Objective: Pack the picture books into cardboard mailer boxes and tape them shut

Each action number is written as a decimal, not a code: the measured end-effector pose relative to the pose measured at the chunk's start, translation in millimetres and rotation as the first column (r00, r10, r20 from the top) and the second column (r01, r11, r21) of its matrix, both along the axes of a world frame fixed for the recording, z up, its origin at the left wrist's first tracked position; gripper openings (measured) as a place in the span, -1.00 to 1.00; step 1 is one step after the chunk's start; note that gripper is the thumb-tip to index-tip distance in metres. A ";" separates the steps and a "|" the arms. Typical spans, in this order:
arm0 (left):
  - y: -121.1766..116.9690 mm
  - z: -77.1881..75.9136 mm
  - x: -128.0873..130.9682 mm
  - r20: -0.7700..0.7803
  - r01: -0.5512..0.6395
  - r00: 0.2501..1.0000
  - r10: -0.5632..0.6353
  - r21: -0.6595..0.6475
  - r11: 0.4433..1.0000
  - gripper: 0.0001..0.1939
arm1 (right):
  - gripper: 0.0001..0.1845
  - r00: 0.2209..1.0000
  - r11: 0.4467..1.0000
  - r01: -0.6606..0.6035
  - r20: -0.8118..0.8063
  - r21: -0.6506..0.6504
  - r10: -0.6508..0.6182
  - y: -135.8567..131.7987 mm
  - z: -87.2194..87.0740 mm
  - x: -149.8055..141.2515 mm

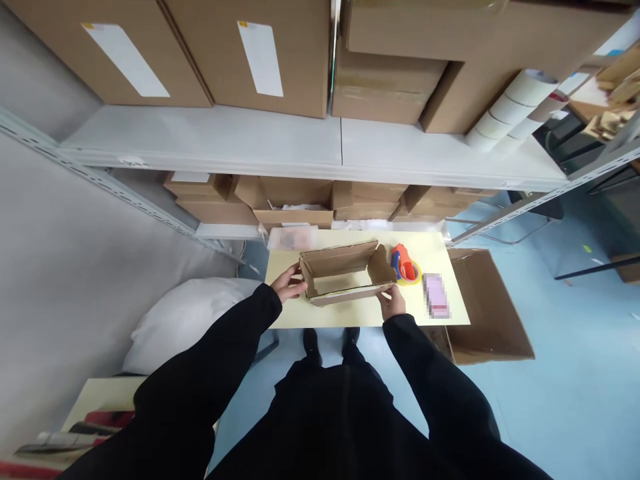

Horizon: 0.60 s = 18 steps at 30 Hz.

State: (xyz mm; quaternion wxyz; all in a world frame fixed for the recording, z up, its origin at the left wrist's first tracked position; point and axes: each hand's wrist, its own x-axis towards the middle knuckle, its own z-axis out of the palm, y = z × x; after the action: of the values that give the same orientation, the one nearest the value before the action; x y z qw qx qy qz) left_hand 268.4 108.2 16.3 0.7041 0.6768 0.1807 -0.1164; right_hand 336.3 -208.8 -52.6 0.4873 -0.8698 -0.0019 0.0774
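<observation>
An open brown cardboard box stands on a small pale yellow table in front of me. My left hand grips the box's left end, fingers curled on the flap. Gripping the box's near right corner is my right hand, with its fingers closed on the front wall. The box's flaps stand up and its inside looks empty. Both my arms are in black sleeves.
A red and blue tape dispenser and a pink item lie on the table to the right. An open carton sits on the floor at the right. Shelves with cartons stand behind. A white bag lies at the left.
</observation>
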 end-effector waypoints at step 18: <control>-33.3 -0.4 16.6 -0.011 -0.282 0.957 0.291 0.213 0.936 -0.46 | -0.63 0.970 0.952 -0.209 -0.073 0.225 0.230 -23.1 56.1 73.6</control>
State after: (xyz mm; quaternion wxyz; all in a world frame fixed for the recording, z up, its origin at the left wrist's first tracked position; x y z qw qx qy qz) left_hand 285.0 74.9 15.9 0.6346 0.7108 0.3033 -0.0076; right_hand 409.9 -231.9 3.4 0.5664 -0.8014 -0.0829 0.1733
